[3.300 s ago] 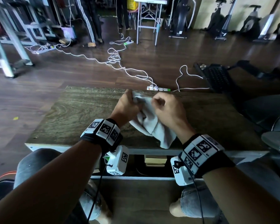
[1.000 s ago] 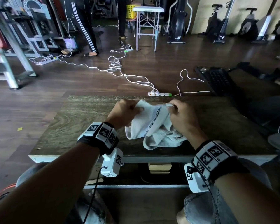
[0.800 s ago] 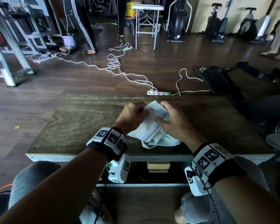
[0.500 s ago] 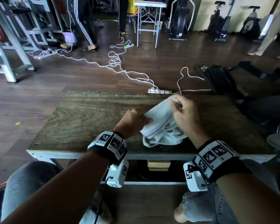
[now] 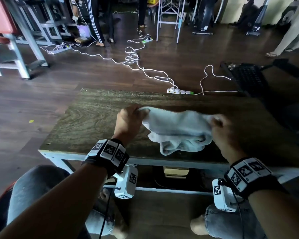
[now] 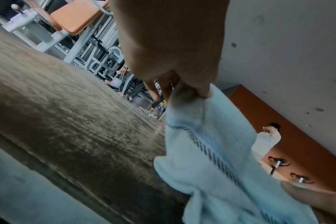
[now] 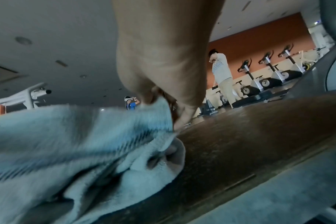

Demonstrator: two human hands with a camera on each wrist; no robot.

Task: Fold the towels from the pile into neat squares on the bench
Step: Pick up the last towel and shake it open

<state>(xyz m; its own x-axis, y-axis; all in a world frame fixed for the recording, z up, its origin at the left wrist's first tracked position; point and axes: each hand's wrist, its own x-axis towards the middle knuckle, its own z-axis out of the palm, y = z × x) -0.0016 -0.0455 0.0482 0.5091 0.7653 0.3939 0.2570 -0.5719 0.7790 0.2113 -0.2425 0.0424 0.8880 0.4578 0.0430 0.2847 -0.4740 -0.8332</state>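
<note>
A pale towel (image 5: 178,130) with a dark checked stripe (image 6: 211,145) hangs stretched between my two hands above the wooden bench (image 5: 97,121). My left hand (image 5: 129,119) pinches its left top corner (image 6: 190,94). My right hand (image 5: 221,125) pinches the right top corner (image 7: 159,104). The towel's lower part sags in folds onto the bench near the front edge (image 7: 109,174). No pile of other towels is in view.
The bench's metal front edge (image 5: 162,161) runs just below the towel. Beyond the far edge lie a white power strip (image 5: 179,91) and cables (image 5: 133,56) on the dark floor. A person (image 7: 222,75) stands by exercise bikes (image 7: 267,75) at the right.
My hands have moved apart, left hand leftward and right hand rightward, so the bunched towel is now pulled out wide between them.
</note>
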